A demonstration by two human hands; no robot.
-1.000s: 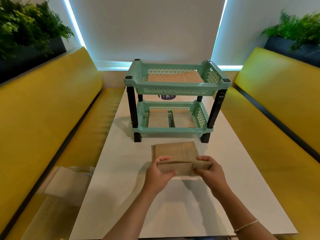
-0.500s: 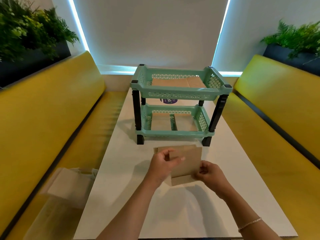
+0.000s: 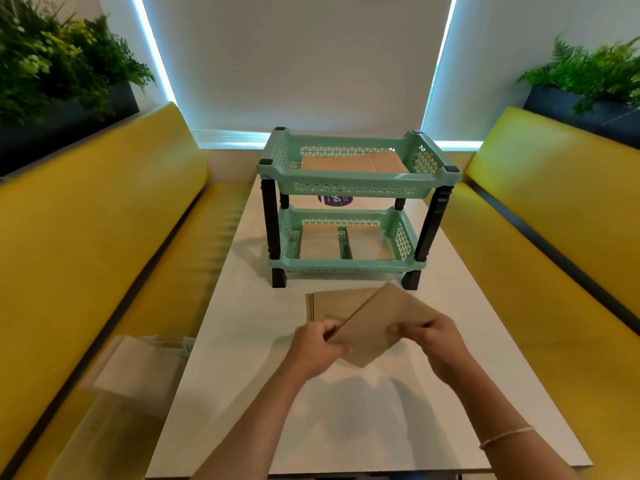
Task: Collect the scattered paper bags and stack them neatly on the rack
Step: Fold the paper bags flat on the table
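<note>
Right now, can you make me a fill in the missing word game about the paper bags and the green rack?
1. Both hands, the left hand and the right hand, hold one brown paper ____.
2. The green rack has ____ shelves.
3. The rack stands on the white ____.
4. The benches on both sides are ____.

Missing words: bag, two, table, yellow

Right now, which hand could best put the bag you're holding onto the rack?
Probably the right hand: it grips the held bag at the edge nearer the rack; the left hand pinches its near corner.
</note>
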